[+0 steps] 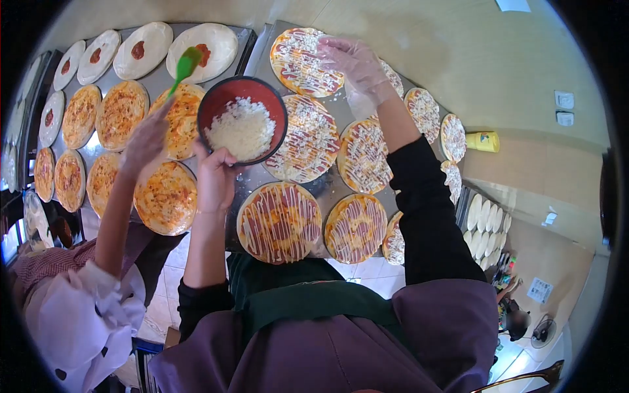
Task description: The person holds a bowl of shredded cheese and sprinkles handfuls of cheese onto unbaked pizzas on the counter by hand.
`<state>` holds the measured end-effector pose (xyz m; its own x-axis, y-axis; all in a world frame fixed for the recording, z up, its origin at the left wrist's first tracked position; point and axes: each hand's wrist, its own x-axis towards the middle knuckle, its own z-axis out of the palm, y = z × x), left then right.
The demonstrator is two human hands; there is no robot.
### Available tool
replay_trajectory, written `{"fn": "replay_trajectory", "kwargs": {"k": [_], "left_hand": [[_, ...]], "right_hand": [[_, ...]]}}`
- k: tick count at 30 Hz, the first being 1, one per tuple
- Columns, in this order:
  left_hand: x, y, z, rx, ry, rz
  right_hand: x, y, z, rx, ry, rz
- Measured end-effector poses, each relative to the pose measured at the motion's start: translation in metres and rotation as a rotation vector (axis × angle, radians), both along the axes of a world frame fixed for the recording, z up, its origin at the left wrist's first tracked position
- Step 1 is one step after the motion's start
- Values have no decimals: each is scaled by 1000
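My left hand (216, 175) is wrapped round the lower rim of a dark bowl (282, 118), its thumb over the edge. White crumbly cheese (242, 129) fills part of the bowl's red inside. In a clear plastic glove, my right hand (354, 63) hovers at the right side of a topped pizza (303, 62) at the top of the tray; its fingers point left and whatever they hold is too small to tell. White crumbs cover the pizza (303, 139) below it. Two nearer pizzas (279, 223) (356, 228) show meat strips and white sauce lines.
At left, a co-worker's gloved hand (144, 141) holds a green brush (189, 63) over sauced bases (122, 116). Dough rounds with red sauce (143, 50) lie behind. A yellow cup (483, 141) stands right of the tray. Another person (514, 318) is far right.
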<state>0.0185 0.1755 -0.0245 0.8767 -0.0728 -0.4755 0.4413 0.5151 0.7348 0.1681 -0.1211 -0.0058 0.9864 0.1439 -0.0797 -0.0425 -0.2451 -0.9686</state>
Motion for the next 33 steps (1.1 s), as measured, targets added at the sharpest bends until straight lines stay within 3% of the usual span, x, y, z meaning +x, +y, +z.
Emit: {"fn": "replay_trajectory", "kwargs": {"k": [1,2,6,8,9,11,12,18,21,25,32,33], "left_hand": [[4,-7,-3,-15,13,49],[8,-12,-2,-11,13,47],[12,-29,14,-127,-1,-12],[9,-34,15,-125,54,-108],[7,-36,12,-113,33,-150],[2,-36,-1,-115,60,-201],[1,-35,-3,-119,93,-241],[-10,-29,8,-138,63,-211],[-8,-33,10,-59,79,-160],[-3,-40,2,-44,62,-136],[16,-58,4,-60,61,-86],[21,-59,0,-61,46,-76]], "right_hand": [[-9,9,16,175,89,50],[-17,19,27,180,88,48],[-52,59,37,-43,105,363],[-64,76,25,-443,-223,556],[-74,86,25,-442,-226,545],[-97,102,24,-740,-340,625],[-109,107,18,-689,-389,555],[-111,90,7,-677,-443,678],[-111,88,4,-948,-421,633],[-110,86,-7,-896,-405,596],[-86,74,6,-524,-220,451],[-80,71,6,-229,1,369]]}}
